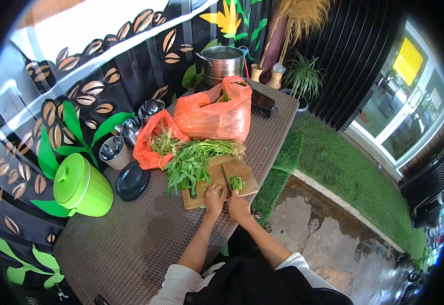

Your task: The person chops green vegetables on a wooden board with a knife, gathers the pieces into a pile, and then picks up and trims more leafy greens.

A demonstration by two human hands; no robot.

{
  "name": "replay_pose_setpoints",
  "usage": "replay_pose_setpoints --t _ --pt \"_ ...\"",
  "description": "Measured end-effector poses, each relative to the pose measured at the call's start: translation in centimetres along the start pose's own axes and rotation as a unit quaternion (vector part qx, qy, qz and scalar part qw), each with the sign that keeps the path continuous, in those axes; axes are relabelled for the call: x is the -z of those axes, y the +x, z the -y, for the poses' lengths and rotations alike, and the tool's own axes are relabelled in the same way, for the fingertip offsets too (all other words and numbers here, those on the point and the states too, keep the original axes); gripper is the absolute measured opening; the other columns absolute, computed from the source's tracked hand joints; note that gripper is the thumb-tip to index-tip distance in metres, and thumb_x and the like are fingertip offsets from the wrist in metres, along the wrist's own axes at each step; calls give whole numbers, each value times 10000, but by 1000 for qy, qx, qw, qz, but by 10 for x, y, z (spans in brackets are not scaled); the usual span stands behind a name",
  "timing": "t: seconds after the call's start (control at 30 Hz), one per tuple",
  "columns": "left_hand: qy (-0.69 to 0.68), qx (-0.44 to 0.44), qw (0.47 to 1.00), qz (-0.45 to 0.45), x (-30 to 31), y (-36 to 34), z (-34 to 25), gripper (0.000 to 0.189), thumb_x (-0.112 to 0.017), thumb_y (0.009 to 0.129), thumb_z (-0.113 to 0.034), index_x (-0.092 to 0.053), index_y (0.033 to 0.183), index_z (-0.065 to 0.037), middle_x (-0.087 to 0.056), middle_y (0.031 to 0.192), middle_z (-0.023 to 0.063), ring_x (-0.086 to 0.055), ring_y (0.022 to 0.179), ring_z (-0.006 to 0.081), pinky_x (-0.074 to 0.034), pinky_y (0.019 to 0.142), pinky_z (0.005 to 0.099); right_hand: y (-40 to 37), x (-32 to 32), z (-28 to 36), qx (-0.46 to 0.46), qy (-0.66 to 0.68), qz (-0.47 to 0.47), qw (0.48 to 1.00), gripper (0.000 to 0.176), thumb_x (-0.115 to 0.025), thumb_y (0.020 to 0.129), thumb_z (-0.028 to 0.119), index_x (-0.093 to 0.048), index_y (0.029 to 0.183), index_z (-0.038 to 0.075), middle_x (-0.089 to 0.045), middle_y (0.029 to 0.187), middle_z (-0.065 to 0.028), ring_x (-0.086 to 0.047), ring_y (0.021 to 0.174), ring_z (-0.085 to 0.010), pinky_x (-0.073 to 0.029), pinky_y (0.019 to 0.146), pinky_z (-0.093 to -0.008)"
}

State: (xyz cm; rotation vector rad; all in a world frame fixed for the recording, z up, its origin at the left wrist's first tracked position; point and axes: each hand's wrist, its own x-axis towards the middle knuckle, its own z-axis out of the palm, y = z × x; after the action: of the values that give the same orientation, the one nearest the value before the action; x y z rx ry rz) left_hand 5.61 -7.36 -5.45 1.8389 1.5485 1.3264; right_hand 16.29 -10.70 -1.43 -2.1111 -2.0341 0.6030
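Note:
A wooden cutting board (247, 178) lies on the brown woven-pattern table. My right hand (238, 204) is closed around the handle of a knife (225, 174), whose blade points away from me over the board. Close beside it on the left, my left hand (215, 197) has its fingers bent over a bit of green stems at the board's near edge. Chopped greens (236, 182) form a small pile right of the blade. A leafy green bunch (190, 165) covers the board's left and far side, its rooted stems reaching right.
Orange plastic bags (214, 117) stand behind the board, with a metal pot (223, 65) farther back. At left are a green lidded bucket (82, 185), a dark round lid (132, 181) and cutlery holders (114, 152). The table's right edge (278, 157) drops beside the board.

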Motion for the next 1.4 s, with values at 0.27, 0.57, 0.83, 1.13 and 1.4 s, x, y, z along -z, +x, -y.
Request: replay_pose_setpoints --t 0.27,0.57,0.83,1.13,1.4 --pt "11 -10 1000 4 5 -4 -10 104 -627 776 -47 -671 860 -5 -611 878 125 -566 877 302 -460 771 385 -2 -4 -3 13 -25 -26 999 378 -470 896 214 -366 1149 -47 -644 806 -251 -653 754 -389 -523 653 -467" --pt "51 -23 998 35 8 0 -4 107 -597 786 -29 -653 872 2 -610 900 122 -547 902 303 -453 787 397 -6 12 -4 32 -23 4 999 351 -461 884 184 -375 1130 -52 -646 799 -246 -653 749 -400 -525 667 -472" --pt "11 5 999 43 9 -2 -5 83 -586 795 -27 -574 870 6 -614 866 140 -544 883 331 -440 766 413 6 9 -3 29 -8 25 999 335 -447 893 185 -379 1125 -47 -644 831 -255 -652 780 -406 -531 666 -469" --pt "3 6 999 34 10 -4 -7 75 -586 807 -36 -550 866 -4 -586 846 137 -534 878 330 -434 750 418 5 12 2 32 4 28 999 329 -456 899 194 -360 1120 -30 -636 838 -262 -648 771 -414 -519 684 -494" --pt "13 12 1000 24 13 -5 -12 62 -590 806 -31 -553 850 -5 -597 865 132 -529 879 324 -436 750 413 7 5 0 29 22 10 999 302 -464 898 219 -374 1058 -20 -620 811 -290 -640 808 -420 -514 681 -505"
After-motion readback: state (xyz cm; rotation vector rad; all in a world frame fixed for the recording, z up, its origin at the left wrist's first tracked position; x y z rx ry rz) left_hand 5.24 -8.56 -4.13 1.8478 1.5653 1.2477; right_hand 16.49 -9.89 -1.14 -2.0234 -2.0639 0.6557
